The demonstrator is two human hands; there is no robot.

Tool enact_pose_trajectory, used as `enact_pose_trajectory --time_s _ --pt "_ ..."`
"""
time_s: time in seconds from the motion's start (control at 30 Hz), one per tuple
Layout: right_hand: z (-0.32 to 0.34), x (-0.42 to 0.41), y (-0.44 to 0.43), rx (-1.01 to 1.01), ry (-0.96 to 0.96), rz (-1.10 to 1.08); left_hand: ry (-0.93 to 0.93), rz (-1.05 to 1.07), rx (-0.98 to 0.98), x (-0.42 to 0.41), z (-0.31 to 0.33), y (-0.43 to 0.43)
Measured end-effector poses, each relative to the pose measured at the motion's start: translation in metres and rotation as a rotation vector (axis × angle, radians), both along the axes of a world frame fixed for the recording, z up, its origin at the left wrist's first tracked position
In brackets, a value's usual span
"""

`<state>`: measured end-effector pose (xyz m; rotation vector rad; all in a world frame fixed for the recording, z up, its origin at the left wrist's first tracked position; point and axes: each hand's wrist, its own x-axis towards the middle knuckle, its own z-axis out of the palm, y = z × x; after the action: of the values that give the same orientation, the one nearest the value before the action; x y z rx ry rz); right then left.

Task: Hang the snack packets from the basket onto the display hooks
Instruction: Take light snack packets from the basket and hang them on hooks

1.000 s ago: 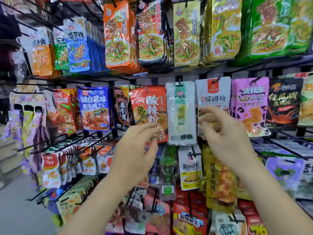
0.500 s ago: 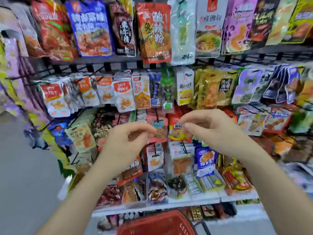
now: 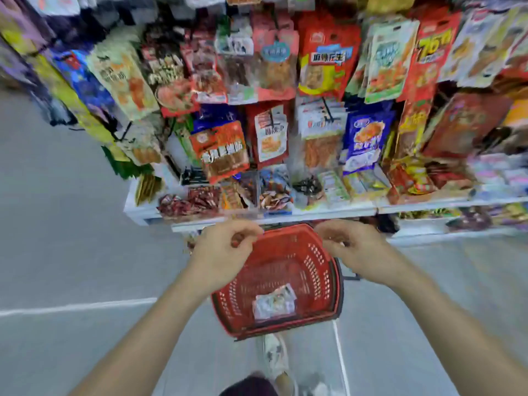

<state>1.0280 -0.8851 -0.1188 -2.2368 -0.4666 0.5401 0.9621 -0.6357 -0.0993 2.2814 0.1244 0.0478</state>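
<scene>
A red plastic basket (image 3: pixel 323 270) stands on the floor in front of the rack. One pale snack packet (image 3: pixel 274 302) lies on its bottom. My left hand (image 3: pixel 223 252) hovers over the basket's far left rim, fingers curled loosely with nothing in them. Over the far right rim hangs my right hand (image 3: pixel 357 250), fingers also curled and holding nothing. Rows of hanging snack packets (image 3: pixel 323 67) on display hooks (image 3: pixel 327 108) fill the rack above. The picture is blurred.
A white bottom shelf (image 3: pixel 314 214) with several small loose packets juts out just beyond the basket. Grey floor with white lines lies left and right. A shoe (image 3: pixel 274 355) shows below the basket.
The view has swung down from the upper hooks to the floor. Both hands dropped from the hanging packets to just above the basket, which has come fully into sight.
</scene>
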Motion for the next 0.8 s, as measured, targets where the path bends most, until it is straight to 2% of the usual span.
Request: enact_pose_trajectory --time_s 0.17,0.37,0.53,0.67,0.73,0.8 --pt "-0.115 -0.034 0.005 0.062 0.171 -0.172 0.173 -0.014 0.007 -0.019 -0.128 -0.001" --pt "-0.289 -0.008 0.036 0.024 0.314 -0.243 0.405 -0.067 0.072 0.005 -0.324 0.018" --pt "-0.456 0.042 0.075 -0.172 0.456 -0.047 0.620 -0.161 0.200 0.048 -0.513 0.030" --pt "-0.549 0.082 0.098 -0.383 0.414 0.209 0.843 -0.449 0.461 0.071 -0.652 0.027" --pt "-0.578 0.095 0.106 -0.497 0.328 0.314 0.942 -0.536 0.529 0.074 -0.697 0.024" --pt "-0.602 0.103 0.113 -0.563 0.260 0.378 0.957 -0.549 0.552 0.071 -0.732 0.022"
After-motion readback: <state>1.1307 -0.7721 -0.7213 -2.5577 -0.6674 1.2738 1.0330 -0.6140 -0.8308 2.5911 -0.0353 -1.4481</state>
